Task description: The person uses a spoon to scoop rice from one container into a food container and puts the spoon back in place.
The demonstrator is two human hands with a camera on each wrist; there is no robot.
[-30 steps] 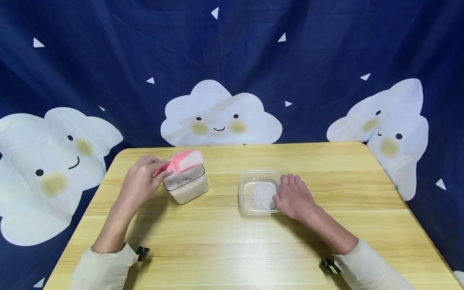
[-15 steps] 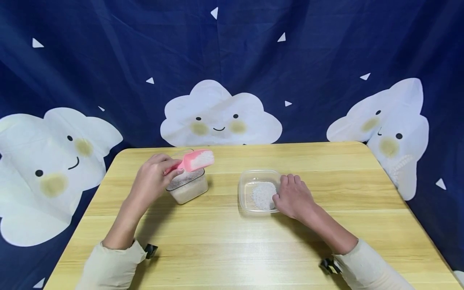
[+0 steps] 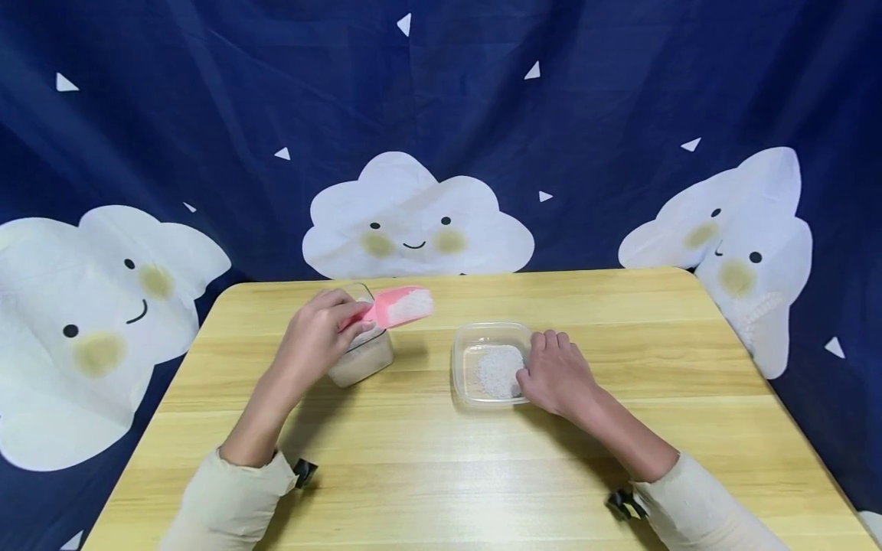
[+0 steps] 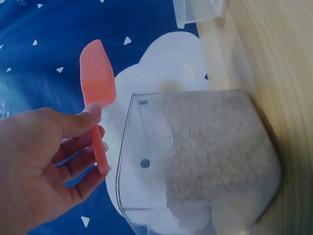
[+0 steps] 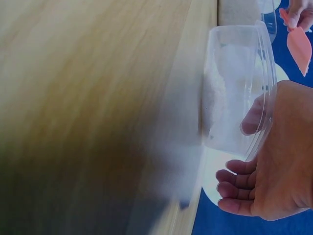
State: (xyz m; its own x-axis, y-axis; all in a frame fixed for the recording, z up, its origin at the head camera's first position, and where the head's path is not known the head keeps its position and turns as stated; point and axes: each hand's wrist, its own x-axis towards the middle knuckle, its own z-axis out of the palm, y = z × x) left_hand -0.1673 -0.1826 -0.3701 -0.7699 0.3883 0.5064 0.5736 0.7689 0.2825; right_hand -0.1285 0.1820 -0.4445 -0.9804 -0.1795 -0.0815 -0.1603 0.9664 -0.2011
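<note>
My left hand (image 3: 310,338) pinches the handle of a pink scoop (image 3: 386,311) between thumb and fingers. White grains, which look like rice, fill the scoop's bowl. Just below it, partly hidden by the hand, stands a tall clear canister (image 4: 220,152) holding more pale grains. On the right, a low clear plastic box (image 5: 232,36) contains a small heap of white grains (image 3: 499,370). My right hand (image 3: 560,376) grips this box's right wall; in the right wrist view the thumb is inside and the fingers are outside.
Both containers stand on a light wooden table (image 3: 441,474). Behind it hangs a dark blue cloth (image 3: 475,99) with white clouds and small triangles. A wooden gap of bare tabletop separates the canister from the box.
The left hand has carried the loaded scoop to the right, from over the canister to past its right edge. The right hand and the box have stayed in place.
</note>
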